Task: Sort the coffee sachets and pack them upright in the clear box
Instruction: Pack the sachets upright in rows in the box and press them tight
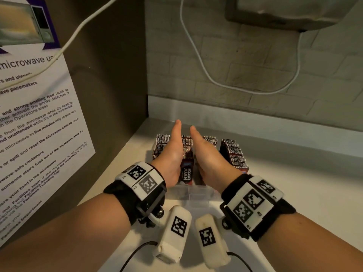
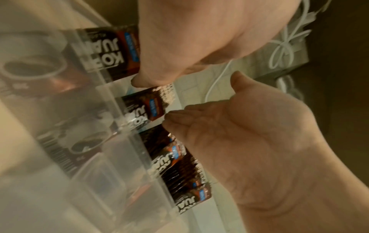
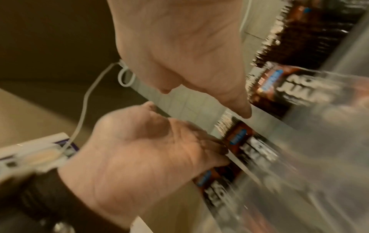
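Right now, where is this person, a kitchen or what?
Probably a shared office pantry or break room. A notice on the left wall gives microwave rules and names a Facilities team, rows of coffee sachets stand in a clear box, and the counter meets a tiled wall.

Dark brown, seemingly striped-topped sachets

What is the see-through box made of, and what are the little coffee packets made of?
The clear box looks like hard, glossy plastic: you can see the packets through its walls, and it catches reflections. The coffee sachets seem to be thin printed foil or plastic film, shiny with crimped, ridged top edges. Which of the two cannot be told from here.
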